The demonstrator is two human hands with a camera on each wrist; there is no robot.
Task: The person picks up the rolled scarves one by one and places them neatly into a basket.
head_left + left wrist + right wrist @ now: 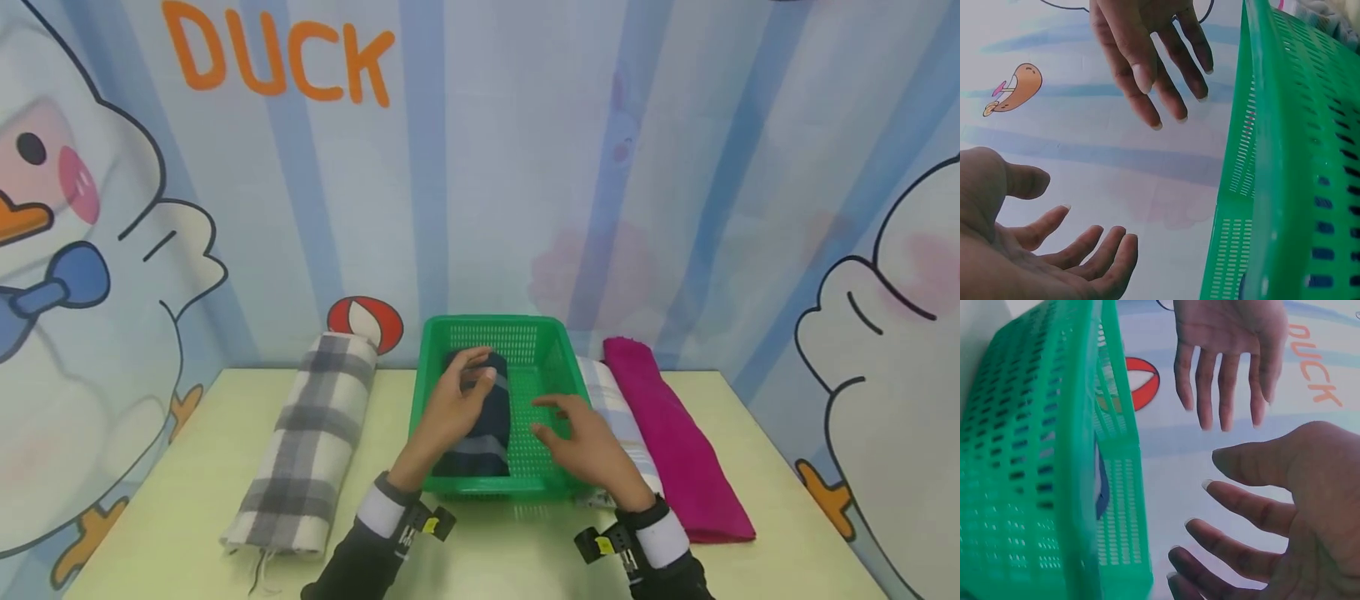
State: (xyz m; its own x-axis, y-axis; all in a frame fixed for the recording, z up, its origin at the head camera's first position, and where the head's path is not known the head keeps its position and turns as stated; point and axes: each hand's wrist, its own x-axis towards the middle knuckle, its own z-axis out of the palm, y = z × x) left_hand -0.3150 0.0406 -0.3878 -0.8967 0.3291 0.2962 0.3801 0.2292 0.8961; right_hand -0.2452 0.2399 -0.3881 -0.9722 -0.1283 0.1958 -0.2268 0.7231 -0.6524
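Observation:
A green plastic basket (pixel 540 487) with slotted walls stands at the middle of the table. In its left half lies a folded navy cloth with grey-blue stripes (pixel 491 429), partly covered in the head view by my left hand (pixel 450 404). That hand is above the cloth, fingers loosely bent, holding nothing. Over the basket's right side hovers my right hand (pixel 588 442), thumb and fingers spread apart, also holding nothing. Both wrist views show the two hands (pixel 1154 56) (pixel 1247 506) facing each other beyond the basket's rim, palms bare.
To the left lies a rolled grey-and-white checked cloth (pixel 307 442) with fringe. Right of the basket are a pale blue-and-white checked cloth (pixel 618 408) and a folded magenta cloth (pixel 678 450). A curtain printed with ducks (pixel 495 167) hangs behind the table.

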